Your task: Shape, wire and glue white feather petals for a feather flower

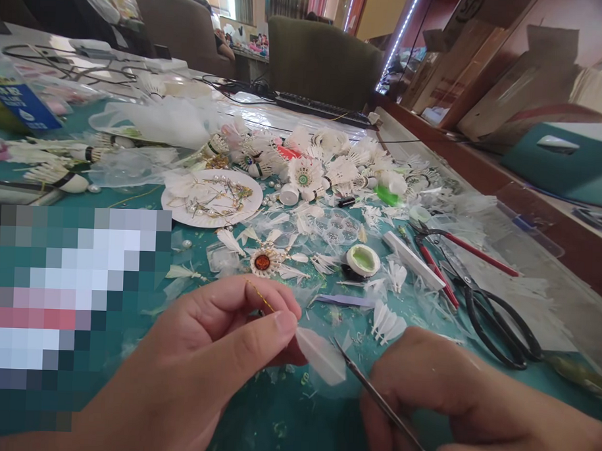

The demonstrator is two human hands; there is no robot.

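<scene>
My left hand (228, 341) pinches a white feather (324, 359) between thumb and fingers, its broad end sticking out to the right. A thin gold wire (259, 295) curves over the same fingers. My right hand (438, 381) is closed round slim metal scissors (381, 400), whose pointed tips reach the feather's edge; their handle is partly hidden by the hand. Just beyond the fingers lies a flower-shaped ornament (263, 262) with a reddish-brown centre. A cut fan of feathers (388, 322) rests nearby.
Pliers with red handles (480, 253) and black-handled shears (499, 331) lie at right. A small green-filled cup (363, 260) stands mid-table. Behind are a white plate (176, 205) of wire pieces and many shuttlecocks (303, 173). A pixelated patch covers the left side.
</scene>
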